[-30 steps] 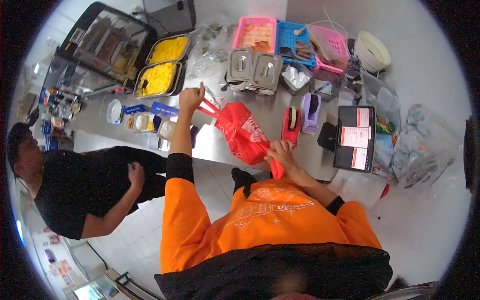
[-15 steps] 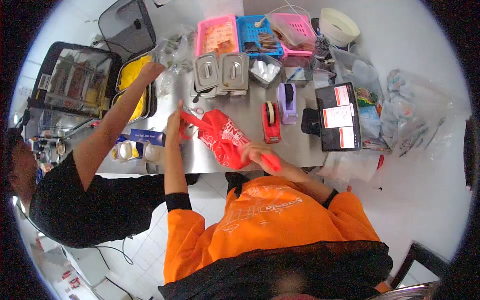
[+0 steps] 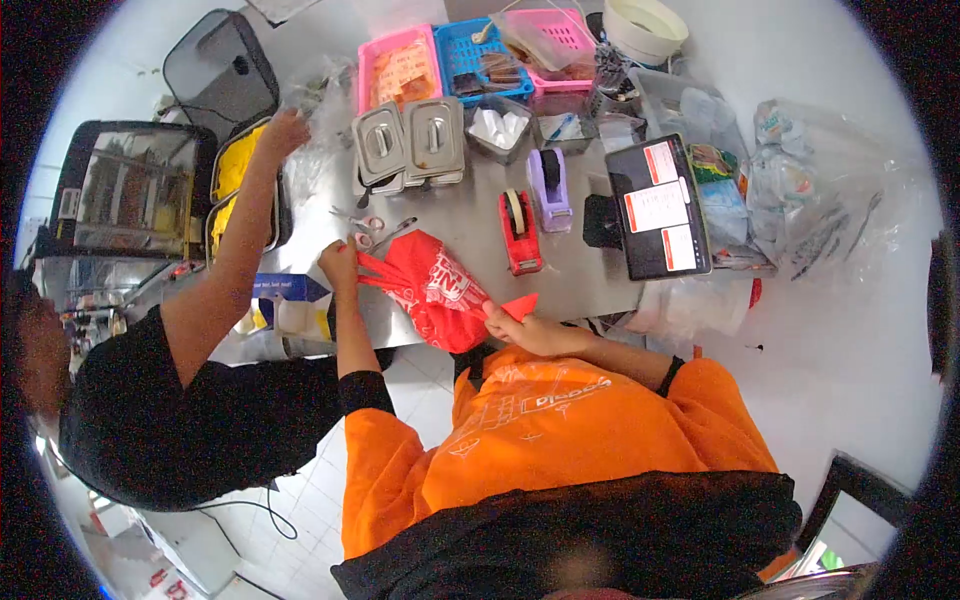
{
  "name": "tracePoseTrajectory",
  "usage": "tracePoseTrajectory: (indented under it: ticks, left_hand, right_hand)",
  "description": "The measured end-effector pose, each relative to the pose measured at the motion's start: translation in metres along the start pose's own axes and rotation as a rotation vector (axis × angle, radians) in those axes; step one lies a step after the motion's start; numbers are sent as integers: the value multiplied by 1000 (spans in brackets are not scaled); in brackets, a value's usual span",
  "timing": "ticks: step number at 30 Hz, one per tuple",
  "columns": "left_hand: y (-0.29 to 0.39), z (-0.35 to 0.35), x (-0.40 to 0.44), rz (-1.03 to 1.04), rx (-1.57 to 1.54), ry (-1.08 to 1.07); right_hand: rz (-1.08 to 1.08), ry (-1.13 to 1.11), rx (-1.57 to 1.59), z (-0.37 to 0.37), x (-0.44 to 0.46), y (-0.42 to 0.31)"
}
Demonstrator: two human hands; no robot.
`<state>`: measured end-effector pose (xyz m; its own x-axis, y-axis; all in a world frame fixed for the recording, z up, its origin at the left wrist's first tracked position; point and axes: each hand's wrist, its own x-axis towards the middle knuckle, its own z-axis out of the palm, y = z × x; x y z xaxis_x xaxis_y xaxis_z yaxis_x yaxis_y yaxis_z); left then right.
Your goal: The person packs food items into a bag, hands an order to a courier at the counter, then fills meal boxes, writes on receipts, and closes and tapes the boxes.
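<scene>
A red bag with white print point(image 3: 440, 290) is stretched between my two hands at the table's near edge. My left hand point(image 3: 340, 264) is closed on its narrow handle end. At the other end, my right hand point(image 3: 518, 328) grips a bunched part of the bag, with a red corner poking up past the fingers. Scissors point(image 3: 368, 224) lie on the metal table point(image 3: 480, 225), just beyond my left hand. A red tape dispenser point(image 3: 519, 232) and a purple one point(image 3: 549, 190) stand past the bag on the right.
A co-worker's arm point(image 3: 235, 220) reaches across on the left, near trays of yellow contents point(image 3: 238, 165). Metal lids point(image 3: 433, 140), a pink basket point(image 3: 366, 85) and a blue basket point(image 3: 450, 62) are at the back. A tablet point(image 3: 655, 255) stands on the right.
The bag is pulled tauter, and my right hand's grip on it has become steadier and clearer. My left hand is lower, exposing more of the scissors. The whole view has shifted somewhat.
</scene>
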<state>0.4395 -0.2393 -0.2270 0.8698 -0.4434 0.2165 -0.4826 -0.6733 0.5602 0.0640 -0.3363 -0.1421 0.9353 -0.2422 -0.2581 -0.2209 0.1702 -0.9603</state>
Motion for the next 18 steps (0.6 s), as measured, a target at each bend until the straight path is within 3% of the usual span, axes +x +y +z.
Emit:
tracePoseTrajectory:
  ticks: [2,5,6,8,10,12,13,15,17,18]
  left_hand:
    - [4,-4,-2,10,54,74]
    - [30,-53,-6,-54,-33,-140]
    - [52,-82,-9,-53,-72,-235]
    - [127,-141,-43,-261,-560,-464]
    - [189,-171,-90,37,-591,-713]
    - [228,-180,-130,445,-355,-744]
    - [219,-176,-136,426,-444,-634]
    - [184,-145,-145,395,-613,-416]
    - [156,-108,-157,374,-572,-164]
    - [152,-93,-164,326,-589,-188]
  right_hand:
    - [37,10,8,-3,3,-12]
    - [66,119,-103,-21,18,-27]
    - [-87,174,-181,-22,27,-32]
    - [-325,216,-287,-8,42,-56]
    - [-522,107,-279,12,68,-58]
    - [-642,-29,-248,19,100,-26]
    - [-650,-67,-255,19,107,-21]
    - [-466,-9,-360,12,107,-39]
    - [-335,-12,-348,11,108,-44]
    - [-265,-9,-338,13,105,-44]
